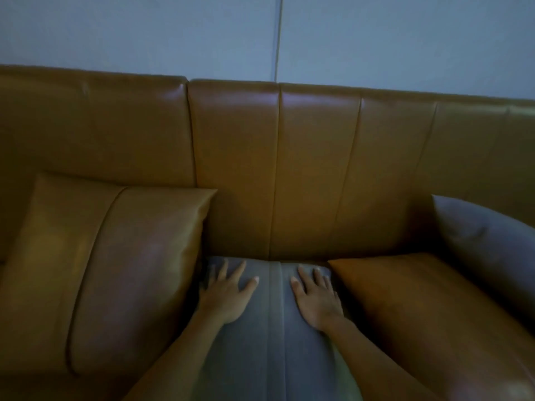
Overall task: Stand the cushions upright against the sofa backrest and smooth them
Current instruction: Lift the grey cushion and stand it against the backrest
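Note:
A grey cushion [275,328] with a centre band lies in the middle of the tan leather sofa, its far edge near the backrest [275,169]. My left hand [225,293] and my right hand [315,299] rest flat on it, fingers spread, one on each side of the band. A tan leather cushion [110,270] leans against the backrest on the left. Another tan cushion [419,314] lies to the right, and a second grey cushion [486,244] stands at the far right.
A pale wall [260,33] with a vertical seam rises behind the sofa. The backrest has several stitched panels. A bare stretch of backrest shows between the left tan cushion and the right-hand cushions.

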### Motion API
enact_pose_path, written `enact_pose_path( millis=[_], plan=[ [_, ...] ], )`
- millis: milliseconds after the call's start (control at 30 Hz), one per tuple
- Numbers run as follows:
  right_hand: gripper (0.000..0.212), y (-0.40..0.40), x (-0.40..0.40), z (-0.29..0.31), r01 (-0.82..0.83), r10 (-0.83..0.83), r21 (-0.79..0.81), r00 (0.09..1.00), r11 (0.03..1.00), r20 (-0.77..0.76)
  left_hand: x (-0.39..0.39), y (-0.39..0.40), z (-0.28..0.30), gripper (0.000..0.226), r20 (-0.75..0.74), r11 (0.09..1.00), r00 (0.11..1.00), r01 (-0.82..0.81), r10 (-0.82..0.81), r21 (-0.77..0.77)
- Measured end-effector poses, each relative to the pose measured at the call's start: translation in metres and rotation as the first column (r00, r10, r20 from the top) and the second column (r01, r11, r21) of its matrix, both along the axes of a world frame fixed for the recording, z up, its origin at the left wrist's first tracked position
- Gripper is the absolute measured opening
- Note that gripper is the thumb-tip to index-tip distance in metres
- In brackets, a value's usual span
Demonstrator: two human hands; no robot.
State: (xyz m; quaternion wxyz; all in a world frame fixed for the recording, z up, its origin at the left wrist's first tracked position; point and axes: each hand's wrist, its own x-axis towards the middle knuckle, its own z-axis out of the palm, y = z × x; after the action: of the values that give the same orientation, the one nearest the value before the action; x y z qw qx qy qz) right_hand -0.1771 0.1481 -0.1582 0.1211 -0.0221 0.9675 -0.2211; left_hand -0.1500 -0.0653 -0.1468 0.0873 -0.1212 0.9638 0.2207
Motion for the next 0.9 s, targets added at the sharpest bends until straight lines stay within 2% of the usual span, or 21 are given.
enact_pose_path(
  millis=[67, 133, 200, 267, 367, 433, 500, 600, 700, 833, 900],
  plan=[
    [0.089, 0.010, -0.017, -0.008, 0.090, -0.083, -0.095, 0.994, 0.991, 0.076, -0.013, -0.013, -0.005, 0.075, 0.033, 0.989, 0.997, -0.071, 0.067, 0.129],
    [0.072, 0.019, -0.024, -0.009, 0.235, -0.205, -0.220, 0.967, 0.947, 0.152, -0.020, -0.026, -0.013, 0.079, 0.045, 0.944, 0.987, -0.163, 0.157, 0.286],
    [0.064, 0.028, -0.024, -0.009, 0.355, -0.297, -0.342, 0.931, 0.870, 0.212, -0.024, -0.038, -0.021, 0.084, 0.048, 0.851, 0.964, -0.254, 0.262, 0.460],
    [0.063, 0.034, -0.023, -0.012, 0.403, -0.322, -0.461, 0.914, 0.791, 0.246, -0.026, -0.045, -0.025, 0.086, 0.063, 0.749, 0.940, -0.306, 0.335, 0.587],
    [0.056, 0.042, -0.022, -0.009, 0.441, -0.304, -0.669, 0.897, 0.598, 0.319, -0.028, -0.047, -0.023, 0.090, 0.091, 0.699, 0.932, -0.326, 0.351, 0.637],
    [0.051, 0.043, -0.020, -0.001, 0.429, -0.273, -0.737, 0.903, 0.522, 0.332, -0.025, -0.045, -0.017, 0.101, 0.090, 0.690, 0.929, -0.328, 0.358, 0.645],
    [0.050, 0.041, -0.019, 0.009, 0.398, -0.255, -0.774, 0.916, 0.492, 0.309, -0.023, -0.041, -0.009, 0.106, 0.059, 0.693, 0.930, -0.311, 0.363, 0.650],
    [0.051, 0.039, -0.025, 0.022, 0.343, -0.305, -0.800, 0.929, 0.492, 0.211, -0.028, -0.033, 0.011, 0.102, -0.074, 0.726, 0.929, -0.232, 0.363, 0.647],
    [0.053, 0.044, -0.035, 0.041, 0.279, -0.372, -0.831, 0.924, 0.481, 0.095, -0.042, -0.024, 0.046, 0.118, -0.213, 0.772, 0.914, -0.147, 0.345, 0.618],
    [0.048, 0.045, -0.048, 0.080, 0.138, -0.429, -0.903, 0.902, 0.406, -0.055, -0.061, -0.026, 0.089, 0.112, -0.430, 0.805, 0.830, -0.037, 0.354, 0.592],
    [0.048, 0.042, -0.055, 0.107, 0.023, -0.443, -0.909, 0.878, 0.416, -0.181, -0.064, -0.032, 0.103, 0.107, -0.526, 0.803, 0.762, 0.012, 0.378, 0.595]
  ],
)
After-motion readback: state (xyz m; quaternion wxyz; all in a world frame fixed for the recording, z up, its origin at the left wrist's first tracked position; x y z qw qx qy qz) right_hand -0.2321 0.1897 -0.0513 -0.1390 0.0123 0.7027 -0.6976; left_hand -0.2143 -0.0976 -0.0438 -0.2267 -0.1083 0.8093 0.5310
